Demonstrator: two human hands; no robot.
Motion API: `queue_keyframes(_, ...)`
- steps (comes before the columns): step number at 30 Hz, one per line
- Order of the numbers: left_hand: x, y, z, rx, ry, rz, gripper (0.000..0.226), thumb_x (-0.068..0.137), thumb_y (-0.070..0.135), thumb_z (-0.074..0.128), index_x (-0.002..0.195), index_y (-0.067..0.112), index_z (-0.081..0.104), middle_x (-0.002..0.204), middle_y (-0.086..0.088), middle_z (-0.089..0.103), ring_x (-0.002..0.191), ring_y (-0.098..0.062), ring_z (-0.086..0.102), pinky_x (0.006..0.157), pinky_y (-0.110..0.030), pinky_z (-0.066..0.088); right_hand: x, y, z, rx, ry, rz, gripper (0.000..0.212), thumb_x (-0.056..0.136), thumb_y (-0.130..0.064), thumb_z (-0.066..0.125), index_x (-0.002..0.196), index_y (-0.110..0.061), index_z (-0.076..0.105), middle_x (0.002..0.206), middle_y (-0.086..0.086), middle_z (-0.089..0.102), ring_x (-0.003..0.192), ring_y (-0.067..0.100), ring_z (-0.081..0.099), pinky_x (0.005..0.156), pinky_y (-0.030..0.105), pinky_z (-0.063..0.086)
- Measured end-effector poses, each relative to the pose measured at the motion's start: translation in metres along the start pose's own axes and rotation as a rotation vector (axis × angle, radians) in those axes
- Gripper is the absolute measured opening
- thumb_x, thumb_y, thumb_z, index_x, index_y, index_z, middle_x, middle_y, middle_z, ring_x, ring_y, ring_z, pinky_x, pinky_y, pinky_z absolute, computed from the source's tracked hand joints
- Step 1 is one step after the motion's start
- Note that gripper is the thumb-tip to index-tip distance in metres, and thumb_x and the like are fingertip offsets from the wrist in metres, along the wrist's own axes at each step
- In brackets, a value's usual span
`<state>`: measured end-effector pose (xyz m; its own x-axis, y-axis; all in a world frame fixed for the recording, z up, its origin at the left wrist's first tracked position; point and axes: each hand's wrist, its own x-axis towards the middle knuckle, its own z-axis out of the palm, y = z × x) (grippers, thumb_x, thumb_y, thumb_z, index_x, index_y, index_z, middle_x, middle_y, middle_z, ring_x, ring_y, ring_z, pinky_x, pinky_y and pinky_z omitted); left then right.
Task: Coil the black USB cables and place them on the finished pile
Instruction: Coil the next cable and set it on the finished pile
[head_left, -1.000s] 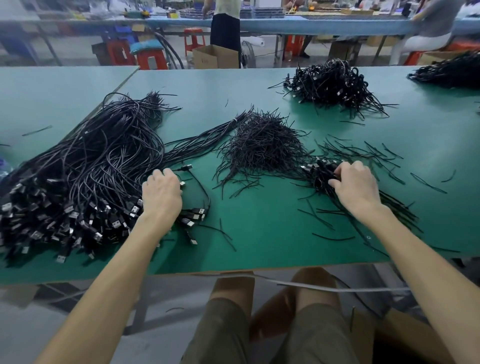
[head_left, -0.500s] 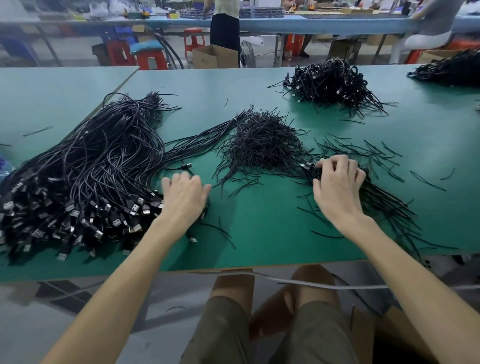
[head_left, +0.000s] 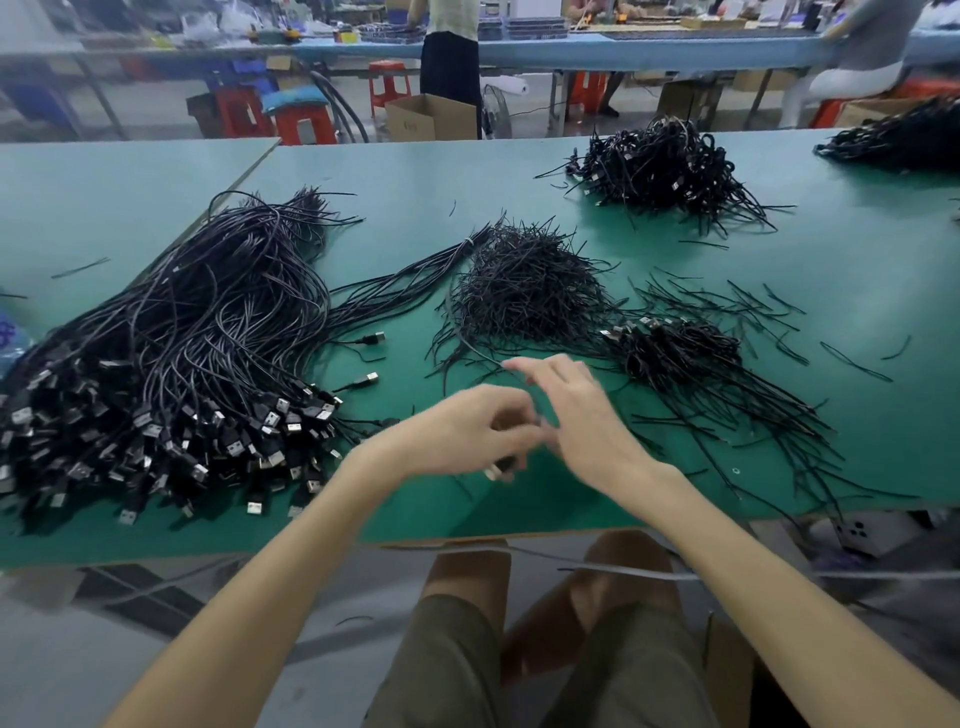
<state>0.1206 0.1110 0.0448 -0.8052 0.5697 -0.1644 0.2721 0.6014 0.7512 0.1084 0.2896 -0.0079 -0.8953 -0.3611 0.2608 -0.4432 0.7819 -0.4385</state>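
A large heap of loose black USB cables (head_left: 182, 364) lies at the left, its plugs toward the front edge. My left hand (head_left: 467, 431) is above the table's front middle, fingers curled round a black USB cable whose plug (head_left: 493, 472) shows below the palm. My right hand (head_left: 582, 415) is right beside it and blurred, fingers stretched out, with nothing visible in them. A small pile of coiled cables (head_left: 675, 348) lies to the right. A bigger pile of coiled cables (head_left: 660, 166) sits at the back.
A mound of black twist ties (head_left: 524, 291) sits mid-table, with stray ties (head_left: 753, 306) scattered to its right. Another cable pile (head_left: 893, 140) is at the far right corner. The green table (head_left: 415, 176) ends just under my wrists. People, stools and boxes stand behind it.
My left hand left the loose heap with a cable and moved right. My right hand came off the small coiled pile and moved left; both hands now meet at the front middle.
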Motion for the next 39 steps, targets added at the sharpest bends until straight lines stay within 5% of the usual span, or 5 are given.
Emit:
queue_keyframes(6,-0.005,0.002,-0.003,-0.356,0.021,0.061,0.013,0.102,0.019,0.060,0.097,0.007,0.056,0.057,0.005,0.051,0.045,-0.015,0.044,0.047,-0.030,0.045,-0.004,-0.011,0.015,0.194,0.132,0.028,0.012,0.098,0.001,0.053,0.092,-0.009,0.053,0.097,0.005,0.043,0.079,0.012,0.042,0.074,0.027,0.038)
queue_keyframes(11,-0.006,-0.022,-0.021,-0.899,0.184,0.161,0.024,0.095,0.018,0.068,0.112,0.002,0.073,0.074,-0.003,0.059,0.063,-0.014,0.054,0.064,-0.025,0.051,-0.016,-0.010,0.023,0.103,0.021,0.010,0.024,0.104,-0.020,0.054,0.094,-0.008,0.072,0.129,-0.001,0.049,0.120,0.016,0.035,0.102,0.032,0.027)
queue_keyframes(18,-0.001,-0.017,0.001,-0.688,0.222,0.170,0.059,0.105,0.056,0.036,0.114,0.014,0.076,0.131,-0.003,0.069,0.117,-0.017,0.063,0.100,-0.044,0.047,-0.012,-0.029,0.016,0.133,0.117,0.100,0.040,0.106,-0.016,0.047,0.070,-0.031,0.047,0.074,-0.015,0.053,0.082,0.010,0.041,0.091,0.036,0.034)
queue_keyframes(28,0.002,-0.004,-0.004,-1.595,0.477,-0.028,0.048,0.109,0.046,0.035,0.070,0.019,0.041,0.051,0.008,0.031,0.036,-0.009,0.034,0.048,-0.022,0.048,-0.021,-0.053,0.012,0.096,-0.008,-0.028,0.029,0.108,-0.029,0.044,0.092,-0.007,0.051,0.064,0.002,0.053,0.060,0.030,0.046,0.072,0.034,0.030)
queue_keyframes(39,-0.011,-0.014,-0.012,-1.613,0.262,0.120,0.021,0.105,0.027,0.048,0.093,0.012,0.057,0.071,0.007,0.026,0.056,-0.008,0.030,0.055,-0.020,0.039,-0.028,-0.038,0.018,0.390,0.079,0.027,0.036,0.109,-0.038,0.040,0.082,-0.019,0.056,0.053,-0.004,0.044,0.061,0.015,0.041,0.064,0.031,0.039)
